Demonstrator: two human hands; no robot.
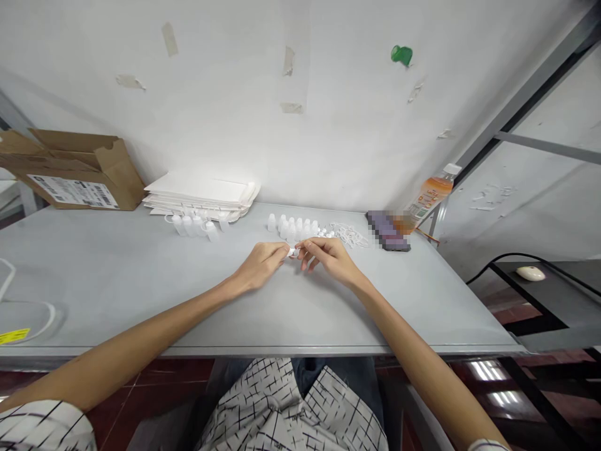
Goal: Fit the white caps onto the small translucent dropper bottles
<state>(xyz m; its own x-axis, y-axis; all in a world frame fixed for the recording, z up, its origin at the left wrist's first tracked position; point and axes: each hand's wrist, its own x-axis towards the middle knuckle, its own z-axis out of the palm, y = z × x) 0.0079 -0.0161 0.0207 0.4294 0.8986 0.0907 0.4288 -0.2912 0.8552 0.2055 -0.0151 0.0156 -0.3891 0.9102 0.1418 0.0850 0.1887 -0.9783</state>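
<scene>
My left hand [263,263] is closed, its thumb and forefinger pinching a small white plastic piece [293,252] just above the table. My right hand [328,258] meets it from the other side, thumb and forefinger closed on the same piece, the other fingers loosely curled. The fingers hide most of it. Right behind the hands several small translucent squeeze bottles [291,227] stand upright in a cluster. Small white tips or caps [326,233] lie beside them, next to a tangle of thin white plastic straps [350,235]. Further left, several capped bottles [188,225] with looped straps stand together.
A stack of white envelopes or boards [201,191] and an open cardboard box [89,175] sit at the back left. To the right are a phone [387,228] and an orange drink bottle [427,197]. A white cable [49,313] lies at the left edge.
</scene>
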